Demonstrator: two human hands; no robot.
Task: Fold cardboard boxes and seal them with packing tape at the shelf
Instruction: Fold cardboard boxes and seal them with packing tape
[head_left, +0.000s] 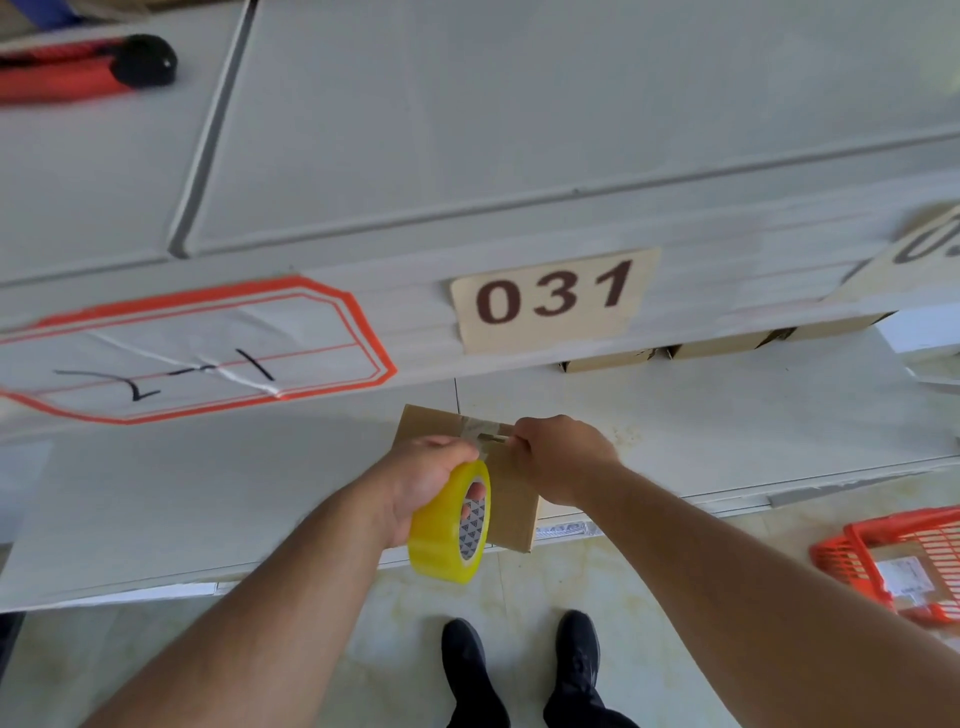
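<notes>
A small brown cardboard box (511, 512) lies on the lower white shelf (208, 493), its near end over the shelf's front edge. My left hand (428, 480) grips a yellow roll of packing tape (444, 535), fingers through its core. A strip of clear tape (480, 428) runs from the roll across the box's far end. My right hand (563, 457) pinches the tape's end at the box's top right, fingers curled.
A red utility knife (85, 70) with a black end lies on the upper shelf at the far left. Labels "031" (553, 299) hang on the shelf front. Flat brown boxes (727, 343) sit further right. An orange basket (904, 561) stands on the tiled floor at the right.
</notes>
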